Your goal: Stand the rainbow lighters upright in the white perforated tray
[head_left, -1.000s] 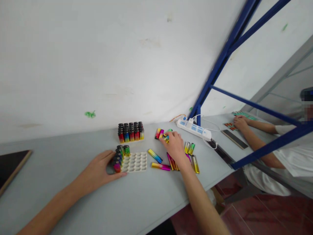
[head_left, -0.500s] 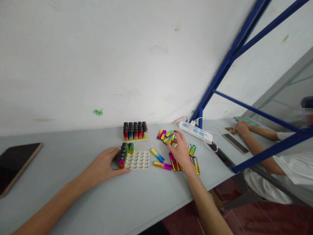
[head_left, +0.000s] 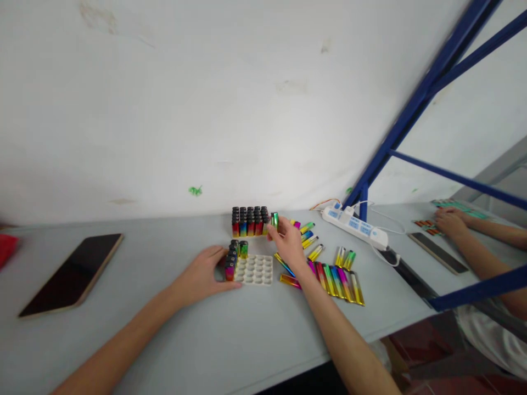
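Observation:
My left hand point(head_left: 202, 277) is closed around the left end of a white holed tray point(head_left: 257, 270), thumb along its near edge. Upright lighters point(head_left: 229, 269) fill the tray's left column, and a green-yellow lighter point(head_left: 244, 249) stands at the back of the adjoining one. Pinched upright in my right hand point(head_left: 289, 240) is a shiny green lighter point(head_left: 274, 220), held above the table behind the tray's right side. Behind that, a block of black-topped lighters point(head_left: 249, 224) stands in rows. Loose metallic lighters point(head_left: 335, 281) lie to the right, partly hidden by my right forearm.
A white power strip point(head_left: 354, 226) with cables lies at the right, beside a blue metal frame point(head_left: 395, 131). A dark flat tablet-like slab point(head_left: 74, 271) is on the left. Beyond the frame, another person's hands point(head_left: 450, 220) rest near small orange-green pieces. A wall rises behind.
My right hand has moved left from the loose pile and now holds a green lighter upright. My left hand stays at the tray. The whole view has shifted leftward.

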Action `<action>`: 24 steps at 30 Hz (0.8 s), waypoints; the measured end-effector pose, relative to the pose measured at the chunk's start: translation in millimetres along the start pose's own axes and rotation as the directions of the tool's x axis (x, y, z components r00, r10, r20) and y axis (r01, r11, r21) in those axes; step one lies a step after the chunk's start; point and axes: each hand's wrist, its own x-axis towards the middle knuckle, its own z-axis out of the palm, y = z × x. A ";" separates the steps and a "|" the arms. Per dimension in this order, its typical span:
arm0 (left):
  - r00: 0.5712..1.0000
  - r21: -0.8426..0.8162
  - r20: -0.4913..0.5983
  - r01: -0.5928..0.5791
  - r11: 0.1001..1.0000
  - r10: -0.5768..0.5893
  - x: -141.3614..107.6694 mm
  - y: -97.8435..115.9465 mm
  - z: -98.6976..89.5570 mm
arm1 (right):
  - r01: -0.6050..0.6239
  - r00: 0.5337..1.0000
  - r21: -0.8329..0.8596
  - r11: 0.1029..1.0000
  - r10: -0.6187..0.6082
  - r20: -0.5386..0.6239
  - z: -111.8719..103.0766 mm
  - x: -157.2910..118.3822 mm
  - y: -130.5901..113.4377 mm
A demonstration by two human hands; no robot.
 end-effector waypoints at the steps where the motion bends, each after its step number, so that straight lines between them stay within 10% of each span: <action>1: 1.000 -0.001 0.007 0.007 1.000 -0.007 0.0 0.1 0.1 | -0.001 1.000 -0.029 1.000 0.002 0.023 3.1 -6.2 -0.7; 24: 1.000 -0.007 0.010 0.020 1.000 -0.020 0.1 2.4 1.7 | 0.020 0.997 -0.197 0.980 -0.004 0.079 15.6 -39.4 -16.6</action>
